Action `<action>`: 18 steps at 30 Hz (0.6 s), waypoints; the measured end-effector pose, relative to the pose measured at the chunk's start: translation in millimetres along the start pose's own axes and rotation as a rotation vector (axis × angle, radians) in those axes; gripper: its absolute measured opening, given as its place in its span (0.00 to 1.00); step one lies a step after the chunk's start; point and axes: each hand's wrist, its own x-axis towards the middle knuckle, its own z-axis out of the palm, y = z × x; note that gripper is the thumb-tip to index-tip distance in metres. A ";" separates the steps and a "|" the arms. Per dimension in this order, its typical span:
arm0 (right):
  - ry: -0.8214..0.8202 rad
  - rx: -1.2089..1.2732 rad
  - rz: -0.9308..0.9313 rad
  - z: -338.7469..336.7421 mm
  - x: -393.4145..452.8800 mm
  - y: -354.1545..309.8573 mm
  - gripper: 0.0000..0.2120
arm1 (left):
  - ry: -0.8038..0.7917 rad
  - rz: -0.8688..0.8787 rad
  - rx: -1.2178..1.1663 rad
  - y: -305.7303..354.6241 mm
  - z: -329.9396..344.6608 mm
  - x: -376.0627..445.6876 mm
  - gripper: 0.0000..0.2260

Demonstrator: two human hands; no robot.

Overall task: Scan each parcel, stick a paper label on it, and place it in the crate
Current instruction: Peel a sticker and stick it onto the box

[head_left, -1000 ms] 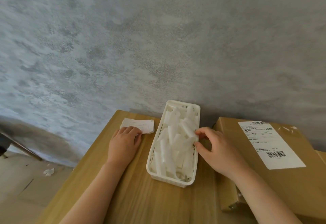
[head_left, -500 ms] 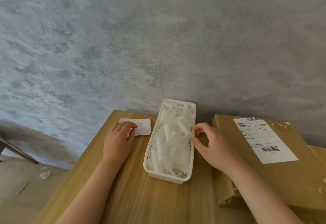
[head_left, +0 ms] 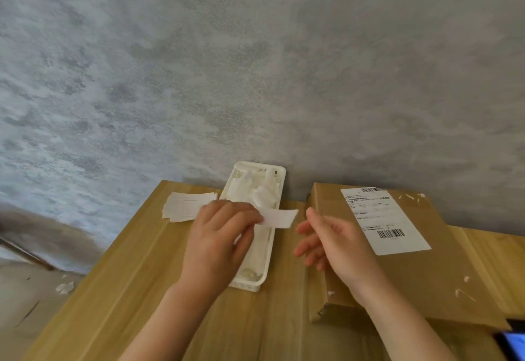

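A flat cardboard parcel (head_left: 420, 269) lies at the right of the wooden table (head_left: 136, 275), with a white shipping label (head_left: 380, 218) and barcode on its top. My left hand (head_left: 218, 244) pinches a small white paper label (head_left: 279, 218) and holds it above a white plastic basket (head_left: 272, 250). My right hand (head_left: 332, 244) hovers beside that label, fingers spread and relaxed, over the parcel's left edge. A stack of more paper labels (head_left: 184, 207) lies left of the basket.
The basket holds several curled white paper strips. A grey wall rises right behind the table. A dark device with a blue screen (head_left: 512, 340) shows at the bottom right corner. Scraps of paper (head_left: 64, 287) lie on the floor at the left.
My left hand has lifted from the label stack with one label pinched and moved right over the basket. My right hand has left the basket's rim and opened.
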 end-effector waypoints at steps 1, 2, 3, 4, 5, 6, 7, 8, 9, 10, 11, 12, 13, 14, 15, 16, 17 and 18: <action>-0.020 0.008 0.006 -4.6 -6.1 2.5 0.19 | -0.024 0.030 -0.018 10.3 6.0 -0.9 0.05; -0.030 0.007 0.007 -9.2 -12.3 5.6 0.19 | -0.049 0.052 -0.040 19.4 12.5 -2.7 0.05; -0.026 -0.001 0.000 -14.0 -17.5 9.5 0.18 | -0.073 0.062 -0.064 28.1 18.6 -4.3 0.05; -0.008 -0.014 -0.014 -19.2 -22.3 13.5 0.15 | -0.098 0.067 -0.090 36.6 24.3 -6.1 0.06; 0.021 -0.029 -0.028 -25.1 -26.3 18.2 0.10 | -0.122 0.075 -0.111 44.6 29.5 -8.2 0.07; 0.052 -0.043 -0.034 -31.6 -29.6 22.8 0.06 | -0.148 0.085 -0.126 52.7 34.0 -10.1 0.09; 0.081 -0.060 -0.032 -38.2 -32.3 26.8 0.05 | -0.179 0.096 -0.140 60.1 37.9 -11.9 0.11; 0.103 -0.081 -0.035 -44.9 -34.8 30.9 0.06 | -0.211 0.102 -0.155 66.8 41.0 -12.9 0.11; 0.125 -0.106 -0.049 -51.3 -37.1 34.5 0.06 | -0.239 0.096 -0.175 72.6 43.8 -13.4 0.10; 0.154 -0.139 -0.073 -57.8 -38.9 38.2 0.06 | -0.259 0.073 -0.207 78.3 46.1 -13.0 0.08; 0.192 -0.187 -0.109 -64.5 -40.1 42.0 0.06 | -0.268 0.028 -0.254 83.7 47.8 -11.9 0.07; 0.228 -0.248 -0.145 -71.8 -40.9 45.9 0.06 | -0.267 -0.034 -0.315 88.4 49.3 -10.7 0.08; 0.253 -0.307 -0.171 -79.4 -41.1 49.4 0.06 | -0.255 -0.105 -0.378 92.6 50.3 -8.9 0.09; 0.267 -0.345 -0.189 -86.6 -41.3 51.7 0.07 | -0.234 -0.185 -0.434 96.6 51.0 -6.6 0.10; 0.274 -0.356 -0.200 -93.4 -41.3 53.0 0.07 | -0.212 -0.274 -0.479 100.6 51.4 -4.1 0.10; 0.273 -0.348 -0.206 -99.7 -41.2 53.4 0.07 | -0.204 -0.375 -0.516 104.4 52.3 -1.3 0.09; 0.266 -0.334 -0.207 -105.0 -41.1 52.9 0.08 | -0.218 -0.482 -0.550 107.1 53.9 1.5 0.08; 0.254 -0.323 -0.207 -109.4 -41.0 52.4 0.08 | -0.256 -0.579 -0.577 108.5 56.1 4.1 0.09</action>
